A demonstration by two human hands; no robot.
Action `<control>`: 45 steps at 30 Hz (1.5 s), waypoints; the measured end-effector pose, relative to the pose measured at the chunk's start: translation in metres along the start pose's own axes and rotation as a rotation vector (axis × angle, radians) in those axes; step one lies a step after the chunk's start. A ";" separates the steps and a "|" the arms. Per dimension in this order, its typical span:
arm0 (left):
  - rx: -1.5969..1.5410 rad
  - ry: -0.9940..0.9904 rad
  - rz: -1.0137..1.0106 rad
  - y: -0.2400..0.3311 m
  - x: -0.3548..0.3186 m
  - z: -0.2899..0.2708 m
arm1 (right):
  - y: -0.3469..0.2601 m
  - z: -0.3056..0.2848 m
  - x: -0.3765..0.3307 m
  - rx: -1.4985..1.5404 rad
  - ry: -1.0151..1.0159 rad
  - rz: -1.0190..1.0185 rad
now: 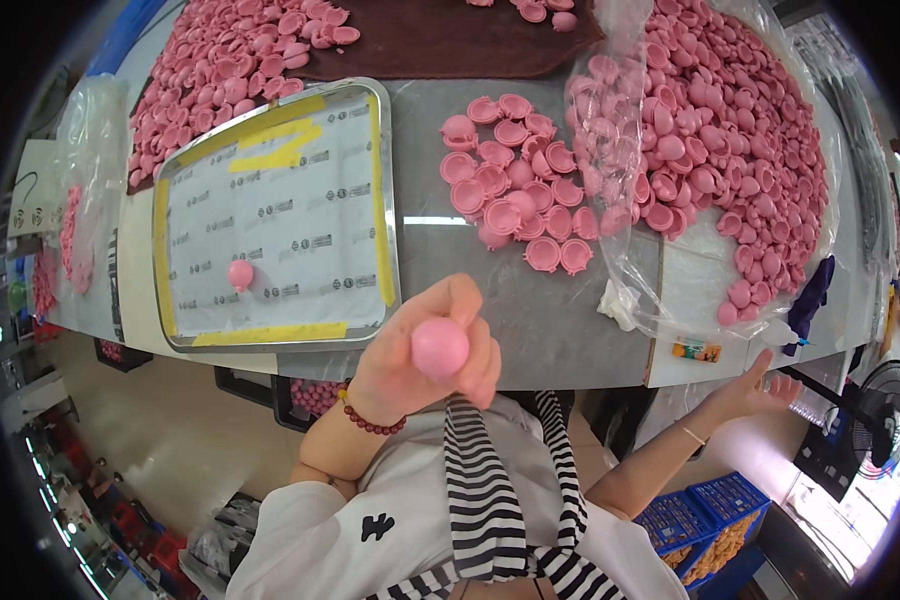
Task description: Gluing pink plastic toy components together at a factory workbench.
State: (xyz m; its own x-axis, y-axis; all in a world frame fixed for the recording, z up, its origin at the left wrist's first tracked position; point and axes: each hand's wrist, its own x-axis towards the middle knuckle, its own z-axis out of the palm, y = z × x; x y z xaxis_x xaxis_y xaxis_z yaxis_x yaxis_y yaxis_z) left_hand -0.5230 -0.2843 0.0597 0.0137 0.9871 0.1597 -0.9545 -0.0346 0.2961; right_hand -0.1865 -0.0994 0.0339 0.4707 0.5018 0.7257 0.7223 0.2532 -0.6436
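Note:
My left hand, with a beaded bracelet at its wrist, is closed around a smooth pink plastic ball above the table's front edge. At the right, my right hand is stretched out with its fingers apart, and I see nothing in it. Nearest to it are a whitish bottle-like thing with a blue tip and a small orange and green packet. Another pink ball sits on the paper-lined metal tray, left of my left hand. Open pink half shells lie loosely grouped in the middle.
A large heap of pink shells spills from clear plastic film at the right. More pink shells are piled at the far left beside a brown cloth. Blue crates stand below the table at the lower right.

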 end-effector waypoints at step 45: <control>0.870 0.240 0.218 -0.047 0.013 0.019 | -0.161 -0.038 -0.103 1.159 -1.299 0.624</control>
State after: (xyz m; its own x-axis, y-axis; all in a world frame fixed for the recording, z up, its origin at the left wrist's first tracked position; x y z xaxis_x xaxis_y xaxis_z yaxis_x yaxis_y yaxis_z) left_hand -0.4720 -0.2732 0.0655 -0.2944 0.9475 0.1250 -0.3677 -0.2330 0.9003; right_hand -0.3318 -0.2232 0.0718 -0.5432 0.8352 0.0863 -0.3133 -0.1063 -0.9437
